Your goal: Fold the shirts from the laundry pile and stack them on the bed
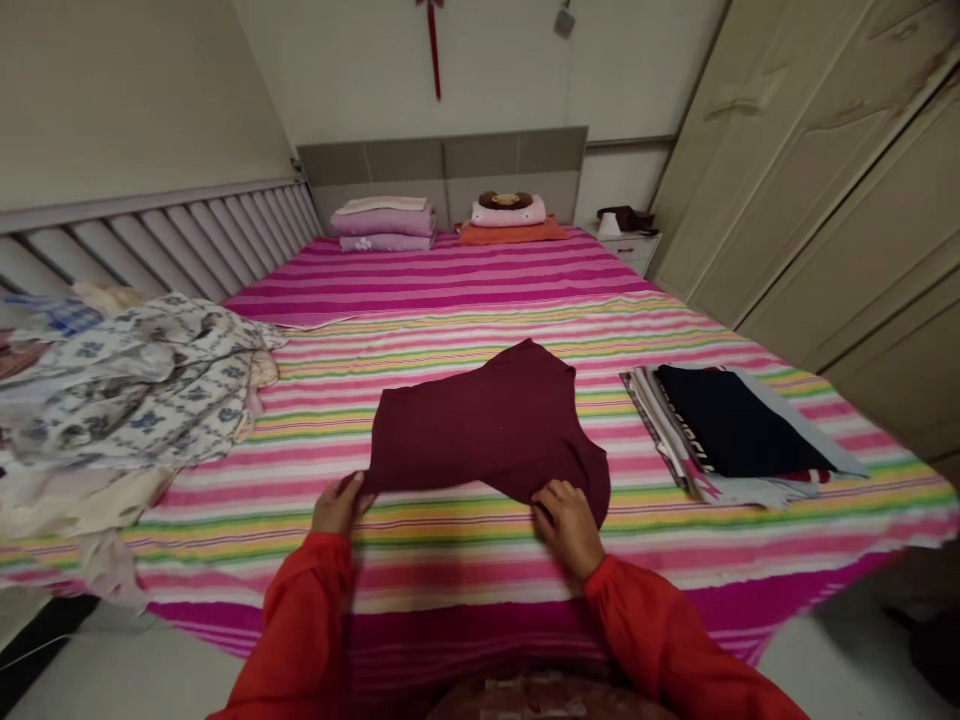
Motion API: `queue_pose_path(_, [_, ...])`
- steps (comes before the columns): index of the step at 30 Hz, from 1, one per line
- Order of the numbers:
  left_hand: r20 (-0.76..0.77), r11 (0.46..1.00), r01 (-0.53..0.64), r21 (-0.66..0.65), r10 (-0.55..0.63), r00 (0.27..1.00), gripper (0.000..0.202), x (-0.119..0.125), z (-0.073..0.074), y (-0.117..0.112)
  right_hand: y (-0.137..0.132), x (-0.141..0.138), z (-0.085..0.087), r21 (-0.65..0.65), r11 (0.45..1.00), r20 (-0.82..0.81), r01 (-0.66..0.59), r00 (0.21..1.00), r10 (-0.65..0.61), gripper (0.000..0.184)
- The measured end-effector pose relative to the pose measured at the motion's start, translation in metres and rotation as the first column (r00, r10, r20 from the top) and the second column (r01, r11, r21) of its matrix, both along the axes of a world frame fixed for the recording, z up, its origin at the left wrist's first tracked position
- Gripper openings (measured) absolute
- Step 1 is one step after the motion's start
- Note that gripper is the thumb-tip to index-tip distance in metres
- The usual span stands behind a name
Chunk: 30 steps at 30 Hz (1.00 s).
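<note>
A maroon sleeveless top [472, 425] lies flat on the striped bedspread [450, 550], its hem to the left and its neck and armholes to the right. My left hand [339, 505] pinches the near corner of its hem. On the near edge toward the right, my right hand [566, 520] has its fingers closed on the fabric close to an armhole. Both arms are in red sleeves.
Folded clothes [739, 425] are stacked on the right, a dark navy piece on top. A loose heap of clothes [157, 380] covers the left side by the bed rail [172, 235]. Folded bedding [386, 225] and a pink pillow [510, 212] sit near the headboard [517, 155]. Wardrobe doors [810, 190] stand right.
</note>
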<state>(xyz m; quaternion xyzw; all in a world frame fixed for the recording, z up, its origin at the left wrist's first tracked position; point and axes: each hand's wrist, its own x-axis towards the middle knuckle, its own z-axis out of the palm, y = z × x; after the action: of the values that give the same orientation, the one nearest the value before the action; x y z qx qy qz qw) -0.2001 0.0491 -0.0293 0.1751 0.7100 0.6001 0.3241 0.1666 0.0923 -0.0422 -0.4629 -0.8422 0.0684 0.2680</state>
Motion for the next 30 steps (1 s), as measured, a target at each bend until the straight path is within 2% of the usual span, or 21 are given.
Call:
queue_pose_path(3, [0.109,0.984,-0.145,0.106,0.133,0.985,0.025,-0.013,0.010,0.005,0.000,0.014,0.007,0.031,0.999,0.035,-0.043,0.999,0.042,0.012])
queue_pose_path(5, [0.120,0.977,-0.195,0.088,0.184,0.975,0.026,-0.016,0.010,0.004,-0.001,0.025,0.007,0.034,0.997,0.046,-0.064,0.997,0.062,0.013])
queue_pose_path(9, [0.085,0.971,-0.236,-0.017,0.237,0.968,0.027,-0.012,-0.006,-0.004,-0.008,0.039,0.000,0.007,0.994,0.042,-0.110,0.993,0.110,0.017])
queue_pose_path(12, [0.054,0.968,-0.237,-0.084,0.242,0.969,0.027,-0.005,-0.019,-0.011,-0.013,0.043,-0.010,-0.032,0.989,-0.094,-0.143,0.986,0.139,0.013])
queue_pose_path(13, [0.045,0.968,-0.233,-0.095,0.238,0.970,0.027,-0.003,-0.022,-0.012,-0.013,0.044,-0.013,-0.046,0.993,-0.182,-0.109,0.978,0.099,0.012])
queue_pose_path(15, [0.039,0.967,-0.233,-0.098,0.238,0.970,0.027,0.000,-0.028,-0.015,-0.009,0.050,-0.018,-0.108,0.991,-0.380,0.077,0.918,-0.113,0.021])
queue_pose_path(16, [0.053,0.968,-0.236,-0.090,0.241,0.969,0.026,0.003,-0.031,-0.016,-0.005,0.054,-0.020,-0.174,0.963,-0.455,0.206,0.851,-0.264,0.028])
queue_pose_path(17, [0.081,0.969,-0.235,-0.079,0.242,0.967,0.026,0.006,-0.034,-0.017,0.000,0.060,-0.022,-0.257,0.912,-0.496,0.320,0.766,-0.409,0.035])
queue_pose_path(19, [0.152,0.972,-0.225,-0.066,0.233,0.961,0.023,0.017,-0.040,-0.018,0.012,0.071,-0.024,-0.407,0.798,-0.494,0.445,0.628,-0.602,0.046])
queue_pose_path(21, [0.220,0.980,-0.190,-0.061,0.198,0.955,0.019,0.035,-0.045,-0.019,0.025,0.078,-0.027,-0.482,0.741,-0.458,0.468,0.586,-0.668,0.051])
queue_pose_path(24, [0.368,0.996,-0.056,-0.074,0.080,0.926,0.014,0.076,-0.048,-0.017,0.040,0.078,-0.031,-0.501,0.734,-0.432,0.459,0.602,-0.672,0.052])
queue_pose_path(27, [0.554,0.985,0.168,-0.035,-0.121,0.824,0.033,0.131,-0.041,-0.010,0.047,0.071,-0.035,-0.490,0.738,-0.428,0.464,0.609,-0.668,0.049])
queue_pose_path(30, [0.629,0.943,0.332,-0.004,-0.256,0.734,0.057,0.184,-0.030,0.005,0.047,0.067,-0.038,-0.445,0.745,-0.462,0.498,0.585,-0.667,0.047])
